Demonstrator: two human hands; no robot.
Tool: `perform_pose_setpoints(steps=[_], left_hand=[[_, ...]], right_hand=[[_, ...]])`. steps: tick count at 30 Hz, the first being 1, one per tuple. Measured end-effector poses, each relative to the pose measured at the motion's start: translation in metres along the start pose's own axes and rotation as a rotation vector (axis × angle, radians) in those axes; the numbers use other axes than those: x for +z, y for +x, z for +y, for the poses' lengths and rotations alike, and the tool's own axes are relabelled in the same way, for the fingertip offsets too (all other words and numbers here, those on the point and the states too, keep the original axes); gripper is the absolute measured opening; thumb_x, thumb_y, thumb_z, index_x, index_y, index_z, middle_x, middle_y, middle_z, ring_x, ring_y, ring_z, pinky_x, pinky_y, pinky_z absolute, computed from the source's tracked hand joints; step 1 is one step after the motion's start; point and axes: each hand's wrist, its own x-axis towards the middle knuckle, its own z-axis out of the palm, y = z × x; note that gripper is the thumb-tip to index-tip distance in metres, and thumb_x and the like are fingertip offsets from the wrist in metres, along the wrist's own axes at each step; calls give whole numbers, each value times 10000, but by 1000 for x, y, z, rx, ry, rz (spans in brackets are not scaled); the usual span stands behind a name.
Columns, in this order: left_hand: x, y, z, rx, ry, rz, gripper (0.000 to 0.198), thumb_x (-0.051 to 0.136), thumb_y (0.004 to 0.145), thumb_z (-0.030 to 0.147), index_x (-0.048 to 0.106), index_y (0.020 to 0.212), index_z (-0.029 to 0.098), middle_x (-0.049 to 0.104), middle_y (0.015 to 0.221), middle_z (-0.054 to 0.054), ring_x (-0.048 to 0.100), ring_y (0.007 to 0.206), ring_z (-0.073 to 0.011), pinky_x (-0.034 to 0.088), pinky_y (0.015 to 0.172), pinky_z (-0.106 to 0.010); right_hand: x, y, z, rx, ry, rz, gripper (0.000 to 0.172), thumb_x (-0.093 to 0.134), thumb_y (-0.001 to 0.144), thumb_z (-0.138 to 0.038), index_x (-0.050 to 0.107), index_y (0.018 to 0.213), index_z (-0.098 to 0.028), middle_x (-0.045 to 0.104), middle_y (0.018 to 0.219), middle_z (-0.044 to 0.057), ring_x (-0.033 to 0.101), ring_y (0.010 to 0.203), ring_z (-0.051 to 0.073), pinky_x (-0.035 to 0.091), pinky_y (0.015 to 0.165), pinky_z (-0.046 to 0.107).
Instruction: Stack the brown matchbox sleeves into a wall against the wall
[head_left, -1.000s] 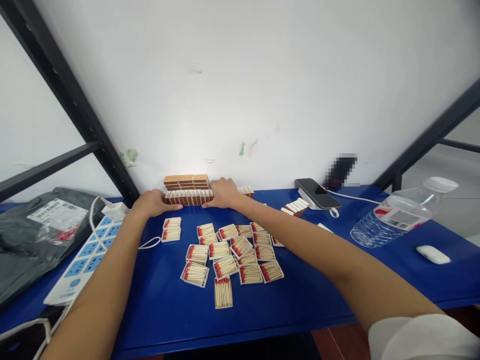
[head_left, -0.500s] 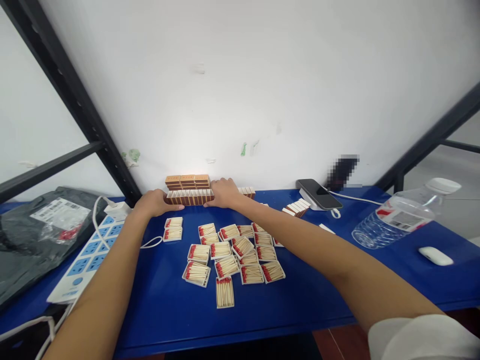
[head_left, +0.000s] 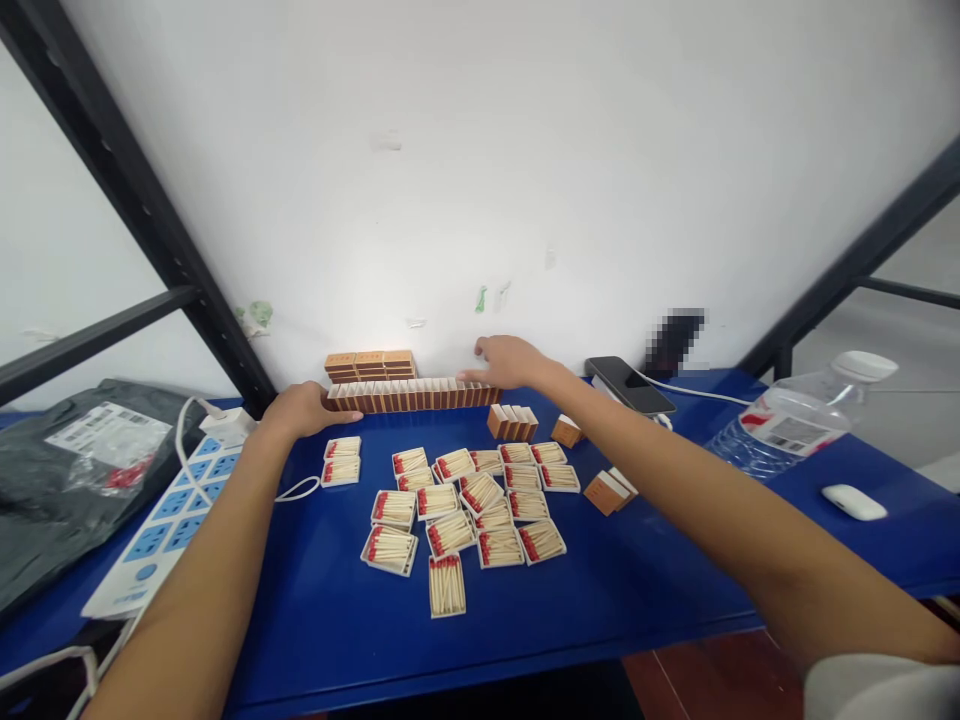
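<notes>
A long row of brown matchbox sleeves (head_left: 412,394) stands on edge along the back of the blue table (head_left: 337,620), in front of a short stack of closed matchboxes (head_left: 370,363). My left hand (head_left: 309,408) presses against the row's left end, fingers curled. My right hand (head_left: 510,362) rests over the row's right end, fingers lying on the sleeves. Several open trays of red-tipped matches (head_left: 457,510) lie spread in the middle of the table. A small group of sleeves (head_left: 513,421) and loose sleeves (head_left: 609,490) sit to the right.
A white power strip (head_left: 169,525) and a grey plastic bag (head_left: 67,470) lie at the left. A phone (head_left: 628,384) with a cable, a water bottle (head_left: 795,425) on its side and a white mouse (head_left: 853,501) are at the right. Black shelf struts frame both sides.
The row of sleeves has grown longer to the right. My right hand has moved right to the row's new end. Some sleeves at the right now lie nearer the trays.
</notes>
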Motion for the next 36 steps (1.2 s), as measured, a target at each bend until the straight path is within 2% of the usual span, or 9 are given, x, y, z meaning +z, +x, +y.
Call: perform_pose_setpoints(steps=[3,6,13,19,25,31,36], left_hand=[[1,2,-1,21,-6,0,744,633,606,906,740,864,216,782,928,-132,719,896,-336,475,685,-331],[3,3,-1,23,11,21,734,639,611,895,738,848,207,782,916,-139,719,871,-334,464,666,-327],[4,2,4,42,-6,23,609,627,697,819,724,792,225,770,866,-98,711,837,-300,423,642,-309],[6,-3,21,109,-3,65,558,611,759,767,679,739,213,754,820,-112,697,808,-304,392,630,-326],[12,-7,40,149,16,88,615,548,789,810,644,678,212,742,784,-119,694,779,-297,368,609,-330],[19,-8,55,166,31,148,641,502,830,815,668,746,201,765,869,-141,707,818,-311,384,609,-340],[22,-10,68,116,50,192,626,487,869,774,699,830,186,775,952,-163,721,874,-320,443,650,-342]], right_hand=[[-3,-16,32,126,-26,-47,741,486,946,-748,660,1287,-114,724,1226,217,680,1105,369,497,859,421],[3,-28,48,180,-10,-113,743,402,982,-737,672,1269,-107,722,1235,225,683,1123,373,500,866,422],[26,-28,43,109,211,-144,709,333,1030,-679,549,1383,-103,673,1348,222,671,1146,333,491,907,379],[30,-26,41,93,159,-126,719,342,1022,-689,545,1378,-99,691,1304,224,669,1132,355,478,892,396],[31,-32,58,133,133,-116,720,346,1023,-686,540,1393,-100,693,1303,225,669,1144,355,472,899,388],[29,-42,66,157,142,-118,690,351,1044,-632,465,1461,-93,690,1298,238,668,1163,357,467,914,387],[31,-46,69,150,161,-102,684,347,1048,-618,446,1461,-81,706,1250,241,672,1134,371,472,882,394]])
